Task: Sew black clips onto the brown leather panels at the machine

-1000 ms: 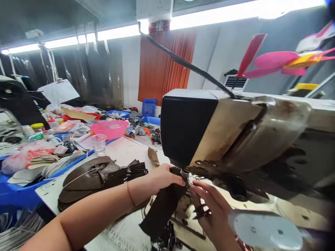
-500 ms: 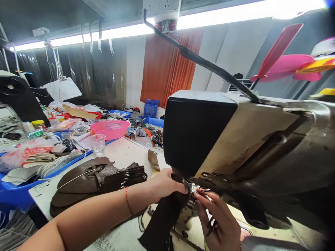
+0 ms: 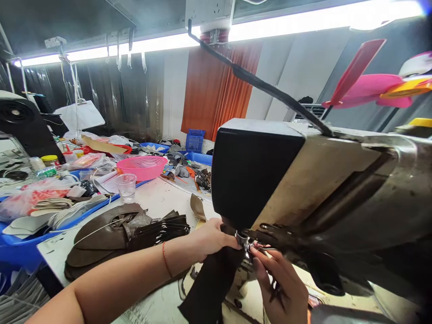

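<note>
We stand in a cluttered workshop under a long strip light [image 3: 303, 22], with an orange curtain [image 3: 216, 90] on the far wall and a pale counter [image 3: 158, 198] running away to the left. A dark brown leather piece [image 3: 209, 288] hangs from the needle area of the sewing machine [image 3: 320, 180], draping down toward the near edge of the frame. Our left hand [image 3: 209, 238] comes in from the near left, a thin red bracelet [image 3: 164, 258] on its wrist, and its fingers are closed in a pinch on the top of the leather piece right at the metal presser foot [image 3: 243, 239]. Our right hand [image 3: 283, 288] rises from the near right, its fingertips pressed together just beside the presser foot; whether they grip thread or the leather itself we cannot tell. The two hands sit very near each other under the machine's black head. To the left of the left forearm a stack of brown leather cutouts [image 3: 124, 234] lies on the counter, fanned out flat. Farther off stands a clear plastic cup [image 3: 127, 186], and beyond it a pink basket [image 3: 140, 166]. A blue tray [image 3: 20, 247] along the left edge carries bags and pale scraps. A small blue crate [image 3: 195, 139] sits at the foot of the curtain. At the far right, pink and yellow shapes [image 3: 378, 85] jut into view, blurred.
</note>
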Demonstrator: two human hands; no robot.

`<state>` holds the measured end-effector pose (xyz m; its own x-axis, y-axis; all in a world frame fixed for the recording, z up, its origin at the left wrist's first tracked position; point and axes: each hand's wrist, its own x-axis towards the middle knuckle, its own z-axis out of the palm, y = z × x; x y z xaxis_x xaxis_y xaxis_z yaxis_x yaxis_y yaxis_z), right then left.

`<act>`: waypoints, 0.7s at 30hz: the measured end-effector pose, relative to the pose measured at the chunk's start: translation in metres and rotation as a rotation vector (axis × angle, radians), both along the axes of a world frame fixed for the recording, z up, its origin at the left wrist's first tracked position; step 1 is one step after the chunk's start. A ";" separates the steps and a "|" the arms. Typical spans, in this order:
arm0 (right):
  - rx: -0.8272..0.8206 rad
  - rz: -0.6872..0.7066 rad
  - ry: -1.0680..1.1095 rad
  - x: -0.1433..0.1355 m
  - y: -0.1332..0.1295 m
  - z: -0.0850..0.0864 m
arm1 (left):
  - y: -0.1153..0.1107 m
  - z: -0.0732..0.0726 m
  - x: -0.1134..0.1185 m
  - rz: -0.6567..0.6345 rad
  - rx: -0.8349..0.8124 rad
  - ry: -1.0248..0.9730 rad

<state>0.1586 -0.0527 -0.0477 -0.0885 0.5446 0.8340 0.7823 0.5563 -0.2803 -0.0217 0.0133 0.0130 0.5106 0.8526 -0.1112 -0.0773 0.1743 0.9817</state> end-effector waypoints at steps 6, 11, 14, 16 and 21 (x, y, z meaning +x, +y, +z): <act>-0.006 -0.007 0.054 -0.003 -0.001 0.000 | 0.003 -0.002 0.002 -0.020 0.010 -0.014; 0.015 0.016 0.019 -0.002 0.000 0.002 | 0.004 -0.006 0.000 -0.011 0.036 -0.007; 0.012 0.024 0.011 -0.004 0.000 0.004 | 0.004 -0.010 -0.001 -0.001 0.025 -0.009; 0.017 0.027 0.046 -0.009 0.001 0.007 | 0.006 -0.010 0.000 -0.010 -0.016 -0.017; -0.031 0.035 0.106 -0.013 -0.012 0.011 | -0.006 -0.001 -0.003 -0.003 -0.124 0.021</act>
<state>0.1454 -0.0649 -0.0367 -0.0203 0.5682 0.8227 0.7277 0.5727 -0.3776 -0.0246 0.0070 0.0123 0.5093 0.8303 -0.2263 -0.0566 0.2946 0.9539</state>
